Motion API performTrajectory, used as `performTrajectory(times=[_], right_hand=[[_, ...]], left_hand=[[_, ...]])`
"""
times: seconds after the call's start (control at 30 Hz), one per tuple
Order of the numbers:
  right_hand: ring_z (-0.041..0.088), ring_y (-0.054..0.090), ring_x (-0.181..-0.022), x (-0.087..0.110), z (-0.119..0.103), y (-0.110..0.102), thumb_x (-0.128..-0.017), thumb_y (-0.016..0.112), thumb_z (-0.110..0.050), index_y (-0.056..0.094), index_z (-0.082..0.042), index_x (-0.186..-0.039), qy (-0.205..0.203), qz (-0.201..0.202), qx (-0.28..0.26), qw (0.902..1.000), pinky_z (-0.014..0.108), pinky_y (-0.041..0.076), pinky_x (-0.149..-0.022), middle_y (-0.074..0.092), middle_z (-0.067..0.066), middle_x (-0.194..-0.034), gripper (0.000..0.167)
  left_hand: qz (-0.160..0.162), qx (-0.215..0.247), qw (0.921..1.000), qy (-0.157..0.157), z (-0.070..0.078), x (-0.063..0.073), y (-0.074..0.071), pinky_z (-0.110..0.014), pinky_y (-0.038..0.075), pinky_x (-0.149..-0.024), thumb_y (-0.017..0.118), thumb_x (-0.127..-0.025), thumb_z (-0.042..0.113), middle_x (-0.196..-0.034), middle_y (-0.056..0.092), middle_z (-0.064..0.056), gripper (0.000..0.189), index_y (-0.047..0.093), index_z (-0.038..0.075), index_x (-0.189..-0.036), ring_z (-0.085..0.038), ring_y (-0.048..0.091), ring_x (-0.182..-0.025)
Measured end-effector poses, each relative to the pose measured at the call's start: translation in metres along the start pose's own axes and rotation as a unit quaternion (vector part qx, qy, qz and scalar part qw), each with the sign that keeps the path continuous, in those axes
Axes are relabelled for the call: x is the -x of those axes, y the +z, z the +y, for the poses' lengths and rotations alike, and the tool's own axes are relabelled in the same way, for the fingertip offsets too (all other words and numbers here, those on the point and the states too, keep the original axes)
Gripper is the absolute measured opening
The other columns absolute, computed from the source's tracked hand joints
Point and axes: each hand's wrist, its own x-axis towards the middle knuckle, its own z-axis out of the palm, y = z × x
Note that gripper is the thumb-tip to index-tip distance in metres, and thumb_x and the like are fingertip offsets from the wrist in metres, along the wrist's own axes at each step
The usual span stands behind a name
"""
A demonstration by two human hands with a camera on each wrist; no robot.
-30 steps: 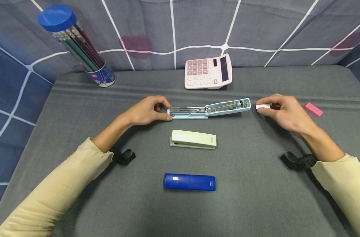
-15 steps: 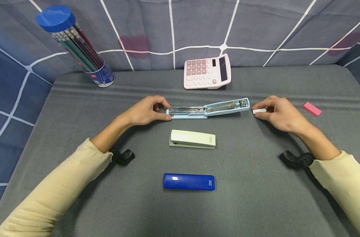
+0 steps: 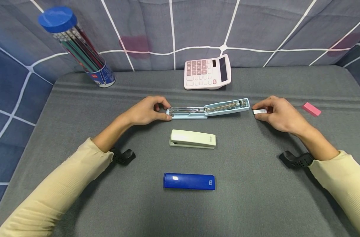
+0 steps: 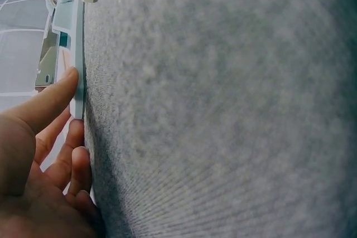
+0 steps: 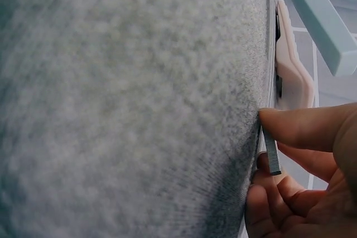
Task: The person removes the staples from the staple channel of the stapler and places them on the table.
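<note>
Where the table (image 3: 242, 200) meets the backdrop at far left, a lidded pencil tub (image 3: 79, 49) is stood. Left hand (image 3: 147, 110): thumb and fingers pinched on the left end of the pale blue stapler (image 3: 207, 112). That grip is best kept light and steady, so that the base is held flat, with fingertips kept off the metal rails (image 3: 187, 109). Pale blue stapler: laid on the table, unfolded to the right, rails exposed. Nearer the person: a navy stapler (image 3: 189, 181) and a green stapler (image 3: 192, 139), both folded, touched by neither hand, best left so. Farther back: a pink calculator (image 3: 207, 74). Strip (image 3: 260, 112), one, whitish, ridged in the right wrist view: held just beside the pale blue stapler's right end, apart from it. Right hand (image 3: 281, 113): strip grasped between thumb and fingers. Pressure is best kept slight, since what is judged to be a row of staples could be snapped; level and in line with the rails is the better hold. Whether the table is touched by the strip cannot be told. Far right: a pink block (image 3: 311, 109), near the right hand.

Against one second ago, strip and right hand are found slightly nearer the person and the pale blue stapler's end; the left hand's grip is unchanged.
</note>
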Motion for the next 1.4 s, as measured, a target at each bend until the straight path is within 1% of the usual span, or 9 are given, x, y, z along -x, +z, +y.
performTrajectory(times=[0.13,0.43,0.6,0.73,0.83,0.93,1.07,1.2,1.4], right_hand=[[0.022,0.045,-0.077,0.001,-0.001,0.000,-0.089,0.072,-0.007,0.072,0.000,-0.107,0.001,0.004,0.010,0.9999,0.030,0.032,-0.064,0.056,0.011,-0.088,0.020],[0.022,0.048,-0.086,0.005,-0.003,-0.005,-0.087,0.074,-0.013,0.072,0.000,-0.107,0.040,0.010,0.001,0.9992,0.029,0.033,-0.071,0.059,0.014,-0.096,0.023],[0.011,0.050,-0.078,0.012,-0.007,-0.011,-0.089,0.073,-0.013,0.071,0.000,-0.106,0.042,0.035,-0.037,0.9978,0.019,0.035,-0.065,0.059,0.010,-0.093,0.022],[0.009,0.055,-0.076,0.021,-0.028,-0.014,-0.091,0.072,-0.015,0.073,-0.004,-0.105,0.042,0.032,-0.084,0.9951,0.018,0.040,-0.065,0.065,0.005,-0.090,0.018],[0.010,0.059,-0.076,0.029,-0.050,-0.009,-0.092,0.071,-0.012,0.072,-0.005,-0.105,0.007,-0.010,-0.141,0.9899,0.019,0.044,-0.065,0.067,0.005,-0.088,0.015],[0.012,0.061,-0.077,0.035,-0.071,0.003,-0.092,0.069,-0.007,0.069,-0.002,-0.108,-0.042,-0.068,-0.202,0.9762,0.021,0.047,-0.066,0.067,0.008,-0.090,0.016],[0.013,0.061,-0.073,0.037,-0.094,0.027,-0.090,0.071,-0.005,0.066,-0.002,-0.115,-0.088,-0.108,-0.224,0.9645,0.025,0.047,-0.061,0.066,0.006,-0.089,0.026],[0.011,0.056,-0.067,0.034,-0.108,0.046,-0.087,0.075,-0.007,0.066,-0.007,-0.119,-0.109,-0.104,-0.181,0.9718,0.026,0.045,-0.058,0.061,-0.001,-0.086,0.032],[0.008,0.053,-0.068,0.030,-0.114,0.062,-0.087,0.075,-0.004,0.069,-0.010,-0.113,-0.129,-0.074,-0.131,0.9802,0.025,0.043,-0.060,0.059,-0.005,-0.087,0.028]], left_hand=[[0.001,-0.004,1.0000,-0.002,0.000,0.000,0.000,-0.036,0.036,-0.077,0.078,-0.087,0.016,-0.105,0.058,-0.010,0.030,0.067,0.004,-0.112,-0.023,0.045,-0.088],[0.000,-0.001,1.0000,-0.003,0.000,-0.001,0.000,-0.036,0.035,-0.075,0.078,-0.087,0.016,-0.103,0.057,-0.010,0.031,0.066,0.004,-0.113,-0.022,0.044,-0.085],[-0.001,-0.001,1.0000,-0.003,0.000,-0.001,0.001,-0.036,0.035,-0.075,0.078,-0.087,0.016,-0.103,0.057,-0.010,0.031,0.066,0.004,-0.113,-0.023,0.045,-0.086],[0.000,-0.004,1.0000,-0.002,-0.001,-0.001,0.000,-0.036,0.035,-0.075,0.077,-0.087,0.016,-0.103,0.057,-0.011,0.031,0.066,0.004,-0.113,-0.023,0.045,-0.086],[0.001,-0.005,1.0000,-0.003,-0.002,-0.001,0.000,-0.036,0.035,-0.076,0.078,-0.087,0.016,-0.104,0.057,-0.011,0.031,0.066,0.004,-0.113,-0.023,0.045,-0.086],[0.003,-0.005,1.0000,-0.003,0.000,-0.001,0.000,-0.036,0.035,-0.076,0.078,-0.086,0.015,-0.104,0.058,-0.011,0.031,0.067,0.004,-0.113,-0.023,0.045,-0.086],[0.005,-0.005,1.0000,-0.001,-0.001,-0.001,0.001,-0.036,0.036,-0.077,0.078,-0.087,0.016,-0.107,0.059,-0.011,0.030,0.067,0.004,-0.112,-0.023,0.046,-0.088],[0.006,-0.003,1.0000,-0.004,0.000,-0.001,0.001,-0.037,0.036,-0.079,0.077,-0.087,0.016,-0.110,0.060,-0.011,0.030,0.066,0.004,-0.113,-0.024,0.047,-0.091],[0.011,-0.010,0.9999,-0.007,0.001,0.006,0.001,-0.041,0.038,-0.089,0.075,-0.090,0.017,-0.116,0.060,-0.011,0.038,0.062,0.003,-0.123,-0.026,0.050,-0.101]])
